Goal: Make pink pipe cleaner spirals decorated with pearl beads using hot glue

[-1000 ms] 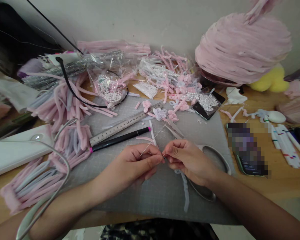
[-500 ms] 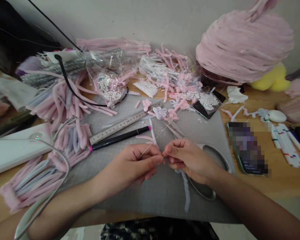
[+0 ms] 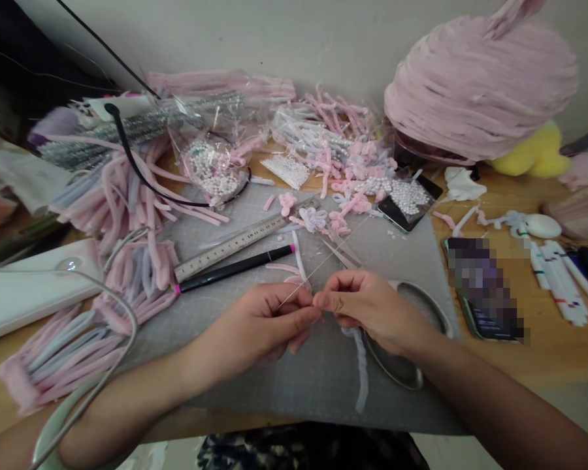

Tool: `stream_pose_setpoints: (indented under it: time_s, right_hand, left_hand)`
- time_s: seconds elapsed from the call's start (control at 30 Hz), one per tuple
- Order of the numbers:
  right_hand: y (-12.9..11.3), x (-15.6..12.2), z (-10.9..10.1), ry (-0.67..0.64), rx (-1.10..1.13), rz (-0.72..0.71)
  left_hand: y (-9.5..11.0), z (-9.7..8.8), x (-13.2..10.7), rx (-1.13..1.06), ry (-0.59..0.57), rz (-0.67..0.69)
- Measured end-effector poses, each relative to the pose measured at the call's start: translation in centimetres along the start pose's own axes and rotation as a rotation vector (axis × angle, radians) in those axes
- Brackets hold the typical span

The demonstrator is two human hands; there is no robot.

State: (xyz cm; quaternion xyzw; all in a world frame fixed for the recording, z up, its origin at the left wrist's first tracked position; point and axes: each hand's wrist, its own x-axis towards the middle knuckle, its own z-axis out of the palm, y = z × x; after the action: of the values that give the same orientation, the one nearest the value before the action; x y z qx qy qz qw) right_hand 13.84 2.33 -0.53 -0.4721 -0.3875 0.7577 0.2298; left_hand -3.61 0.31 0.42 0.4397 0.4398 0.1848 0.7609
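My left hand and my right hand meet over the grey cutting mat, fingertips pinched together. My left hand pinches a thin wire that runs up and to the right over the mat. My right hand pinches the spot where the wire meets my left fingertips. A pale lilac pipe cleaner trails down from under my right hand. What sits between the fingertips is too small to make out.
A metal ruler and a black pen lie on the mat beyond my hands. Pink and lilac pipe cleaners pile up left. Bags of pearl beads, a phone, a pink wound dome, glue sticks and a headband surround the mat.
My right hand has shifted slightly left, closing onto my left fingertips. The wire's far end has swung a little to the right. My left hand has stayed in place.
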Motion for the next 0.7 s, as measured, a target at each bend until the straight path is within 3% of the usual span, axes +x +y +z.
stream_pose_setpoints:
  time_s: [0.43,0.7]
  right_hand:
    - [-0.3,-0.3,0.3,-0.070,0.152,0.040]
    - [-1.2,-0.1,0.1,-0.010,0.513,0.129]
  left_hand:
    - [0.1,0.3,-0.4,-0.021,0.011,0.054]
    - [0.0,0.3,-0.4,-0.142,0.058,0.152]
